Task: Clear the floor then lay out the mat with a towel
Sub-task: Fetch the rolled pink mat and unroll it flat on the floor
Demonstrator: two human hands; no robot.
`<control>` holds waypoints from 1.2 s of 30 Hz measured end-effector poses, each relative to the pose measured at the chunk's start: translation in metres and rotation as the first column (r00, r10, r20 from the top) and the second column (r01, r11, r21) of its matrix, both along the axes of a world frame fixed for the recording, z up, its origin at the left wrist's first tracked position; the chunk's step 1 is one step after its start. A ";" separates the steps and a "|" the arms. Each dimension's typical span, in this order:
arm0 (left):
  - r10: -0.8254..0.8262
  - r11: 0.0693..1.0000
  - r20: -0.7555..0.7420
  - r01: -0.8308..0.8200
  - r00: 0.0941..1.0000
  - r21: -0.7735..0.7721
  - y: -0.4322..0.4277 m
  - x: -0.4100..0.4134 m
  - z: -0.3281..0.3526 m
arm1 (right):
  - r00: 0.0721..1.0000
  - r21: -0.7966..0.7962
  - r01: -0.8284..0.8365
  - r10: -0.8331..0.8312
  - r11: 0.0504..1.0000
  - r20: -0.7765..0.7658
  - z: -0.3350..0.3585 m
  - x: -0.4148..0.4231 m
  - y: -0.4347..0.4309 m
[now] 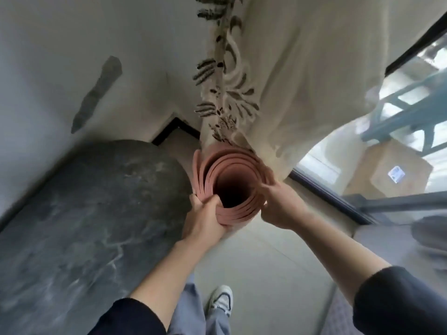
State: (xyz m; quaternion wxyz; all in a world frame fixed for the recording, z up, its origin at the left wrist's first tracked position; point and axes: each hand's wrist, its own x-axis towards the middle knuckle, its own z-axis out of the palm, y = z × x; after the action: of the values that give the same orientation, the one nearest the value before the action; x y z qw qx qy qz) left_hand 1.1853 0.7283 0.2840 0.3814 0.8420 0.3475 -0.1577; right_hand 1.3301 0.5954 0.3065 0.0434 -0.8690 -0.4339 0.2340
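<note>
A rolled-up pink mat (pixel 242 165) stands on end in the corner, and I look down into its open top. My left hand (pixel 205 218) grips the near-left rim, thumb hooked over the layers into the hollow. My right hand (pixel 278 201) holds the right side of the roll, fingers wrapped round its outside. No towel is in view.
A dark marble-patterned rounded table (pixel 92 213) fills the left. A cream curtain (pixel 302 81) with dark embroidery hangs just behind the mat. A glass door with a dark frame (pixel 338 197) runs on the right. Grey floor (pixel 266 274) and my shoe (pixel 221 301) lie below.
</note>
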 end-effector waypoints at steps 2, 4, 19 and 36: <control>-0.050 0.998 -0.028 0.051 0.998 0.029 -0.024 -0.016 0.002 | 0.973 0.125 0.201 -0.182 0.972 -0.144 0.002 -0.027 -0.027; -0.129 0.990 -0.037 0.131 0.991 0.052 -0.040 -0.029 0.002 | 0.925 0.232 0.365 -0.324 0.902 -0.198 0.003 -0.053 -0.049; -0.506 0.859 0.028 0.506 0.862 -0.078 -0.121 -0.145 0.044 | 0.217 -0.040 0.965 -0.878 0.258 -0.426 0.031 -0.236 -0.178; -0.554 0.770 0.026 0.524 0.832 -0.364 -0.277 -0.333 0.102 | -0.098 0.007 0.994 -0.892 -0.113 -0.442 0.108 -0.544 -0.327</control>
State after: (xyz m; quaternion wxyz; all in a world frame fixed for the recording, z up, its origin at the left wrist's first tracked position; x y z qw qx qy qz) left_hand 0.8526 0.4517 0.3859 0.4512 0.8153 0.0723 -0.3556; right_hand 0.7865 0.2686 0.4145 0.4114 -0.8370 0.3156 0.1751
